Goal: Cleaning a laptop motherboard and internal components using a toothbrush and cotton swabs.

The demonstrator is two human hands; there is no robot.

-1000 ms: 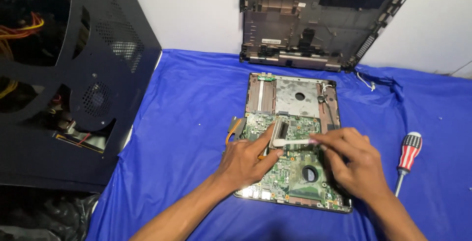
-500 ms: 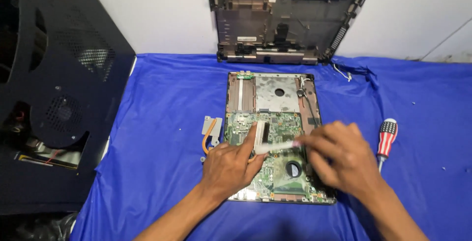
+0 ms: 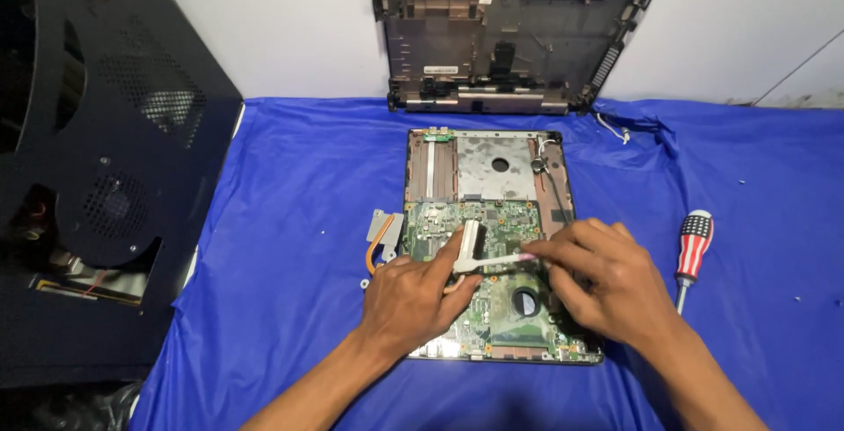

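At the bottom centre of the frame I see both hands over the opened laptop base (image 3: 492, 246), which lies flat on the blue cloth (image 3: 290, 185) covering the tabletop. The left hand (image 3: 411, 297) rests on the green circuit board (image 3: 492, 308), its index finger stretched up against a small pale strip-shaped part (image 3: 469, 244) — I cannot tell whether it grips it or only steadies it. The right hand (image 3: 607, 281) is closed in a pinch around a thin white tool with a pink tip (image 3: 501, 261), held nearly level, its far end touching that strip.

Just left of the board lies a metal heatsink with a copper pipe (image 3: 381, 233). At right of centre a screwdriver with a striped handle (image 3: 692, 251) rests on the cloth, apart from the hands.

Farther up, a dark laptop shell (image 3: 510, 35) leans against the white wall — and a black computer case (image 3: 88, 158) fills the left edge.
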